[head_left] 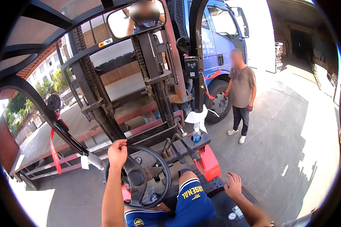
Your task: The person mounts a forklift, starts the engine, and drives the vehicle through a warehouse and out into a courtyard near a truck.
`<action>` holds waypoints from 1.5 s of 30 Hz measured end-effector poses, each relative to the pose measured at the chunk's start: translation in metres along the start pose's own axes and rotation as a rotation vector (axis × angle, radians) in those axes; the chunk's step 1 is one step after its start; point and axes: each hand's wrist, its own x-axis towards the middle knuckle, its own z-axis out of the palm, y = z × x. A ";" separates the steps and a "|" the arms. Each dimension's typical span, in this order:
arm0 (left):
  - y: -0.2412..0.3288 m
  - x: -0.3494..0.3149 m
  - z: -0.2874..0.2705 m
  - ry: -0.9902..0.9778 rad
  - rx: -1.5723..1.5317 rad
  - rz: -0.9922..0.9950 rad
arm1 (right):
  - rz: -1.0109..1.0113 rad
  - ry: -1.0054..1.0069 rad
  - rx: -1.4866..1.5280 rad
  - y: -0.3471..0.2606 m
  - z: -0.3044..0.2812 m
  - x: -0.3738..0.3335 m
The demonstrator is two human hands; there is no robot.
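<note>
My left hand is at the upper left of the black steering wheel, its fingers bent together over the rim. The hand hides that stretch of rim. My right hand is open, fingers apart and nothing in it, low over the dark panel beside the seat. Ahead of it are a red body panel and black control levers. A clear water bottle stands on the dark ledge past the levers, next to a white cloth-like piece at the post.
The forklift mast rises in front, with a flatbed trailer beyond it. A blue truck cab stands ahead to the right. Near its wheel, a person in a brown shirt and red gloves stands on the concrete. A mirror hangs overhead.
</note>
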 end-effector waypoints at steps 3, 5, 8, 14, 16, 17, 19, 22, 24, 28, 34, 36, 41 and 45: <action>-0.006 -0.001 -0.010 -0.002 0.030 -0.031 | -0.254 0.137 0.145 -0.101 -0.012 0.088; -0.008 -0.004 -0.017 -0.016 0.042 -0.062 | -0.404 0.159 0.203 -0.152 -0.022 0.127; -0.024 -0.008 -0.028 -0.015 0.046 -0.041 | -0.532 0.127 0.184 -0.207 -0.023 0.161; -0.070 -0.009 -0.051 -0.211 -0.455 -0.172 | -0.618 -0.010 -0.074 -0.215 -0.001 0.181; -0.103 -0.018 -0.064 -0.176 -0.519 -0.311 | -0.664 -0.014 -0.132 -0.201 0.006 0.185; -0.135 -0.029 -0.075 -0.166 -0.372 -0.377 | -0.648 -0.008 -0.142 -0.202 0.005 0.186; -0.181 -0.055 -0.093 -0.196 -0.201 -0.563 | -0.665 0.021 -0.171 -0.200 0.006 0.188; -0.186 -0.087 -0.081 -0.276 -0.531 -0.640 | -0.660 0.054 -0.222 -0.190 0.013 0.189; -0.172 -0.100 -0.080 -0.285 -0.665 -0.686 | -0.654 0.060 -0.260 -0.191 0.019 0.190; -0.245 -0.129 -0.070 -0.279 -0.586 -0.565 | -0.654 0.086 -0.335 -0.205 0.023 0.196; -0.207 -0.160 -0.023 0.065 -0.041 -0.359 | -0.652 0.072 -0.321 -0.203 0.016 0.200; -0.205 -0.169 -0.023 0.142 -0.053 -0.375 | -0.661 0.073 -0.337 -0.205 0.018 0.201; -0.189 -0.187 -0.026 0.194 -0.087 -0.418 | -0.652 0.071 -0.335 -0.209 0.024 0.204; -0.186 -0.183 -0.020 0.211 -0.079 -0.440 | -0.617 0.043 -0.281 -0.216 0.024 0.209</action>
